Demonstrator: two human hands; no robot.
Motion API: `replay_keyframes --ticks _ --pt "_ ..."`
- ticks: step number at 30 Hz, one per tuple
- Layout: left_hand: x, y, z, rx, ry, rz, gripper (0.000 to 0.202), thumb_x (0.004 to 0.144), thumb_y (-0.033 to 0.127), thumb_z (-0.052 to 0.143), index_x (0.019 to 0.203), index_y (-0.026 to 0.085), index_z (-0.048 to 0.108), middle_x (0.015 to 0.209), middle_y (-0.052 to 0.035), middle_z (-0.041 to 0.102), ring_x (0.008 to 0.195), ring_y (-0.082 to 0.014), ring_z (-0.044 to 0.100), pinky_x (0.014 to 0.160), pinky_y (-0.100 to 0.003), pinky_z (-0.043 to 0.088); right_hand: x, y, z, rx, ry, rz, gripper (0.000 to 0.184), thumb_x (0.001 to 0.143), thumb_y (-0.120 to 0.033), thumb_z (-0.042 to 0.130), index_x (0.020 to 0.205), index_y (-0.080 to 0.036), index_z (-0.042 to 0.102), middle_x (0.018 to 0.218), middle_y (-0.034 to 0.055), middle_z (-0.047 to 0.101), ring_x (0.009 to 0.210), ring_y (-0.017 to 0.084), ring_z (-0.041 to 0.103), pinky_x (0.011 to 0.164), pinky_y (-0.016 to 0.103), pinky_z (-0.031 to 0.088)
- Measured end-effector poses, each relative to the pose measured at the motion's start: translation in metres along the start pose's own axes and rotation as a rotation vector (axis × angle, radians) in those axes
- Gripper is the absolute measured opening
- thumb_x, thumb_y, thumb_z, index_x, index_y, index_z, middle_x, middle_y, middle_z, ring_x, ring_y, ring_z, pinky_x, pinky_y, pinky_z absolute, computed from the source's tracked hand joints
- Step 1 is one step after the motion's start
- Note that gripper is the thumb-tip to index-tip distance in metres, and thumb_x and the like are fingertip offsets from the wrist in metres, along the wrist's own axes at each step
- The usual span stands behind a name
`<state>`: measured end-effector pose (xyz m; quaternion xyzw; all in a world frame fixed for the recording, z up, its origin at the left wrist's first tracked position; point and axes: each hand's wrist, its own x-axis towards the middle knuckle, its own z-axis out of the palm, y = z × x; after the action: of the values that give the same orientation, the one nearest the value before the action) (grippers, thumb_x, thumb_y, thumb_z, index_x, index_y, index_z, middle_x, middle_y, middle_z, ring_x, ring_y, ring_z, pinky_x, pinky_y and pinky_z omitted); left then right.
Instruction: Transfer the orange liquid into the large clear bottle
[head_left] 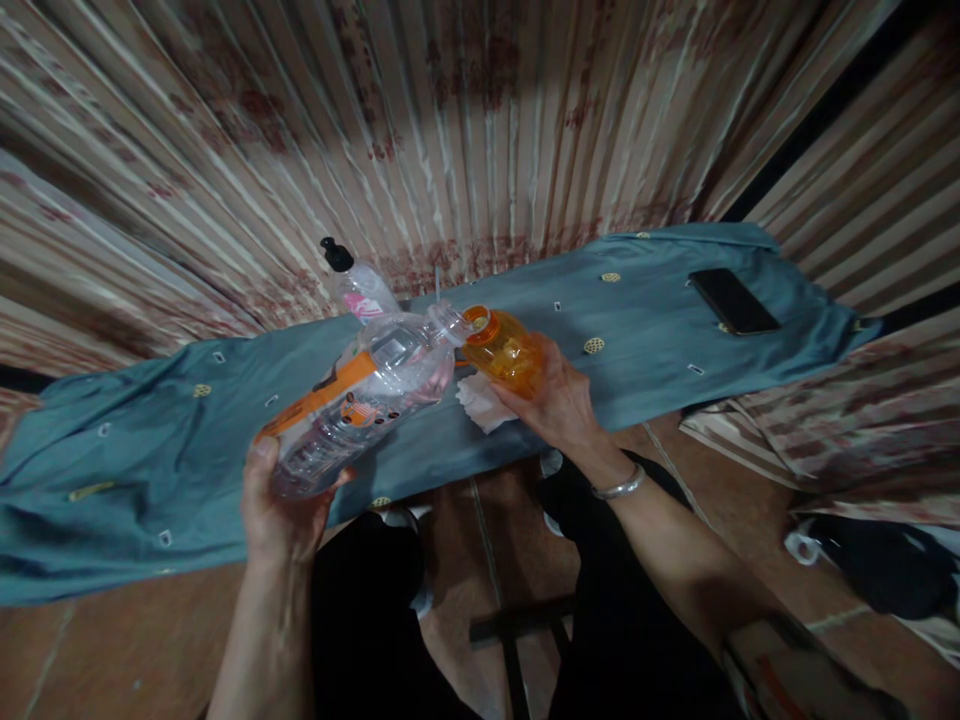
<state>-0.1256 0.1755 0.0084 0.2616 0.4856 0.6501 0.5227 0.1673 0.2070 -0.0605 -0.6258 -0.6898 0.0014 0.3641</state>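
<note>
My left hand (281, 505) grips the base of a large clear plastic bottle (360, 395) with an orange label, tilted so its open neck points right. Its mouth meets the opening of a small orange bottle (504, 355), which my right hand (559, 405) holds tilted toward it. A silver bangle (619, 487) sits on my right wrist. A crumpled white tissue (484, 403) lies on the cloth just under the two bottle mouths.
A blue-grey cloth (150, 450) covers the narrow table. A pump bottle with a black top (360, 285) stands behind the clear bottle. A dark phone (733, 300) lies at the right end. Striped curtains hang behind. My legs and a stool frame (514, 630) are below.
</note>
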Motion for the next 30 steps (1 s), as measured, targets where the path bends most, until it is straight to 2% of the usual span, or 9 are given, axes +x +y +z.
replay_keyframes --ticks 8,18,23,30 --pt "-0.0004 0.0002 -0.0006 0.013 -0.023 -0.001 0.075 0.041 0.055 0.097 0.098 0.009 0.079 0.090 -0.0089 0.082 0.064 -0.0234 0.072 0.033 -0.028 0.056 -0.0009 -0.0002 0.0023 0.022 0.041 -0.008 0.073 0.090 -0.066 0.062 0.138 -0.013 0.049 0.121 0.0197 0.075 0.107 0.032 0.075 0.086 0.043 0.065" --pt "-0.0001 0.0013 0.0014 0.024 0.022 -0.015 0.080 0.032 0.056 0.098 0.096 0.011 0.080 0.087 -0.0061 0.082 0.061 -0.0222 0.071 0.031 -0.029 0.055 -0.0009 -0.0002 0.0016 0.012 0.081 -0.055 0.068 0.094 -0.068 0.057 0.134 -0.013 0.050 0.115 0.0190 0.076 0.102 0.031 0.077 0.082 0.041 0.065" --pt "-0.0018 0.0024 0.0025 0.019 0.041 -0.009 0.075 0.028 0.056 0.099 0.088 0.014 0.081 0.082 -0.0044 0.082 0.057 -0.0218 0.071 0.030 -0.030 0.055 -0.0011 0.0003 0.0016 0.001 0.050 -0.048 0.072 0.093 -0.068 0.058 0.138 -0.013 0.048 0.120 0.0202 0.074 0.106 0.032 0.075 0.085 0.043 0.064" --pt "-0.0011 0.0026 0.0046 0.025 0.044 -0.033 0.081 0.027 0.056 0.099 0.092 0.011 0.080 0.084 -0.0058 0.082 0.060 -0.0220 0.071 0.030 -0.029 0.055 -0.0014 -0.0003 0.0007 0.035 0.044 -0.023 0.073 0.091 -0.065 0.062 0.141 -0.014 0.046 0.121 0.0197 0.074 0.108 0.033 0.075 0.088 0.045 0.064"
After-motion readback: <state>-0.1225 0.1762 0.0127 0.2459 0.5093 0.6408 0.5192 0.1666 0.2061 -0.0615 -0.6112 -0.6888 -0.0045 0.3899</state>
